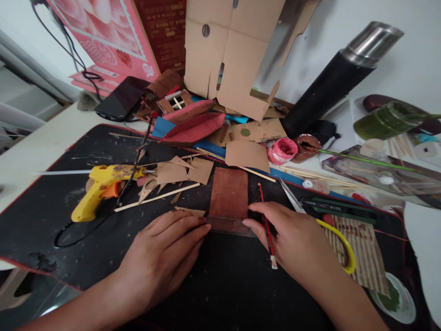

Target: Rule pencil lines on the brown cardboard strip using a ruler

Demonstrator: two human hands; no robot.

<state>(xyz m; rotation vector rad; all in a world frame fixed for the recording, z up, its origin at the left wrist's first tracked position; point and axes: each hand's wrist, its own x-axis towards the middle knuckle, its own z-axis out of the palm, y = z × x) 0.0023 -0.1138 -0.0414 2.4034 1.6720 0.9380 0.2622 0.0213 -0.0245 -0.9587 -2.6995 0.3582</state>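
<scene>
A brown-painted cardboard rectangle [229, 191] lies flat on the black mat in front of me. Across its near edge rests a see-through strip, like a clear ruler [227, 224]. My left hand [168, 253] is closed, fingers together, its fingertips pressing the strip's left end. At the other end, the thumb of my right hand [285, 234] touches the strip, while the index finger sits by the cardboard's right edge. A red pencil [261, 197] runs between that thumb and index finger, point away from me; whether it is gripped is unclear.
A yellow glue gun [94, 188] and cardboard scraps [172, 172] lie left. Scissors with yellow handles [347, 250], a cutter [337, 209] and corrugated card [365, 248] are on the right. Behind stand paint jars [282, 151], a leaning black flask [317, 87] and a cardboard sheet [230, 50].
</scene>
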